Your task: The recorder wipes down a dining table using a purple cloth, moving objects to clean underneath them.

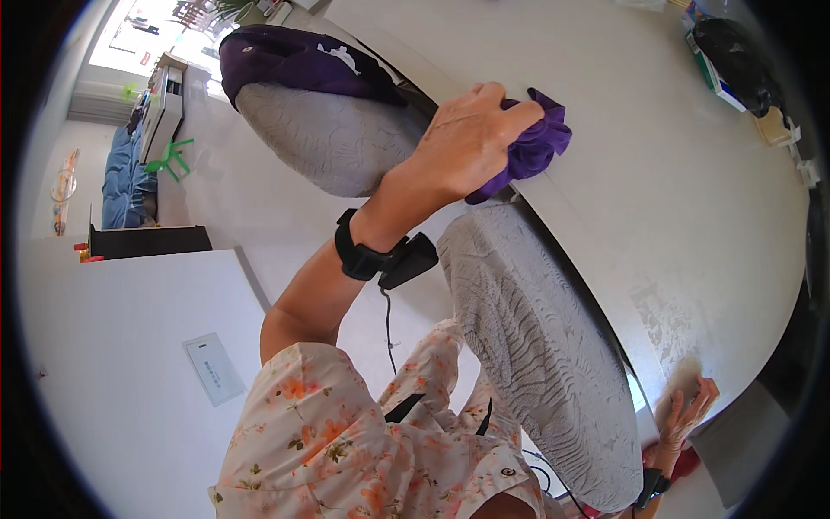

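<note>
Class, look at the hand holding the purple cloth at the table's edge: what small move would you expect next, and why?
Probably a short wipe along the rim. The left hand presses the bunched purple cloth on the edge of the white round table, while the right hand lies flat on the table farther along that edge, seemingly steadying.

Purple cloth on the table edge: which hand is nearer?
Left. The left hand grips the purple cloth at the edge of the white table. The right hand rests flat on the same table edge, far from the cloth, past the grey chair seat.
</note>
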The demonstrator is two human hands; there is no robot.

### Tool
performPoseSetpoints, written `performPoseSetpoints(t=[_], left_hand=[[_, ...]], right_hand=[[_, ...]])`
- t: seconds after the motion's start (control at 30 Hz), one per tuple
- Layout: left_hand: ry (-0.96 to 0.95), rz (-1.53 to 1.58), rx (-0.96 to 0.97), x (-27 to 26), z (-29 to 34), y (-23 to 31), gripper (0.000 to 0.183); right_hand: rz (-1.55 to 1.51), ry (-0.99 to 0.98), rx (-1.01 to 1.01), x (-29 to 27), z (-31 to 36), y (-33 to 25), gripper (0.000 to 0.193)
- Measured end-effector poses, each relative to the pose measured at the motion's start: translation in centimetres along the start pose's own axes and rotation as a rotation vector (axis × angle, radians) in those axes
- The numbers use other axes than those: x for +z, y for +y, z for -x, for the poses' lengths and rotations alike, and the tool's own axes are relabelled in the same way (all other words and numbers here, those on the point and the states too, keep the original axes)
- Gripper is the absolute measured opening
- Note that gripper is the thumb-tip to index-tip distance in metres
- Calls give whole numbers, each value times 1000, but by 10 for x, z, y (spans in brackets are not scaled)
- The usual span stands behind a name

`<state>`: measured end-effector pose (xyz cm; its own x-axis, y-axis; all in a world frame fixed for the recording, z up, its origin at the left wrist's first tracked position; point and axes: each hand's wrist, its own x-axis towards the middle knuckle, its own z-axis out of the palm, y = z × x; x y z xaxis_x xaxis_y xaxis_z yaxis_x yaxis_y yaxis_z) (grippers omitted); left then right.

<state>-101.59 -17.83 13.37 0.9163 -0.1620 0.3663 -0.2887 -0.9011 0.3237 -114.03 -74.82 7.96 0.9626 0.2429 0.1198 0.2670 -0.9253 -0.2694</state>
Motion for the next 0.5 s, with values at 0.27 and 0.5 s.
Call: performPoseSetpoints(t=[0.27, 0.5], left_hand=[[107, 86, -8, -3, 39, -7, 41], [170, 145, 12, -14, 77, 10, 46]], right_hand=[[21, 24, -9, 2, -1, -6, 41], [93, -23, -32, -2, -3, -12, 46]])
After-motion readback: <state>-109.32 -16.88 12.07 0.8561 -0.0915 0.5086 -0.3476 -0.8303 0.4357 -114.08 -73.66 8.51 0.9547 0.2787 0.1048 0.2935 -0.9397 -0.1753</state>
